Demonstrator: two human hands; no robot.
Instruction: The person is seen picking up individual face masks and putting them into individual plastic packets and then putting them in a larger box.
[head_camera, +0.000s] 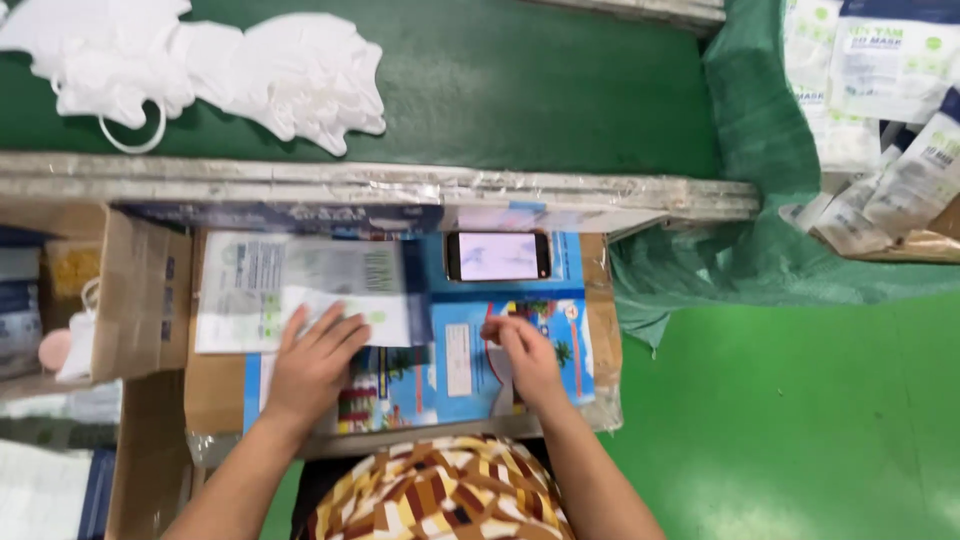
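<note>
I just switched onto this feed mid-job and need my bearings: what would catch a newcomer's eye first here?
The heap of white fabric face masks on the green belt at top left stands out first. Below it, a dark smartphone with a lit screen lies on the blue printed cardboard work surface. The left hand rests flat on a stack of clear plastic pouches, and the right hand hovers beside it, blurred.

We have only 1 view, from a camera worn on the head, looking steeply down over our own lap and forearms. It sits close to the blue printed work surface (520, 300) at the frame's centre, and faces forward across it to the green belt (520, 80) along the top edge. The green floor (800, 420) fills the lower right.
</note>
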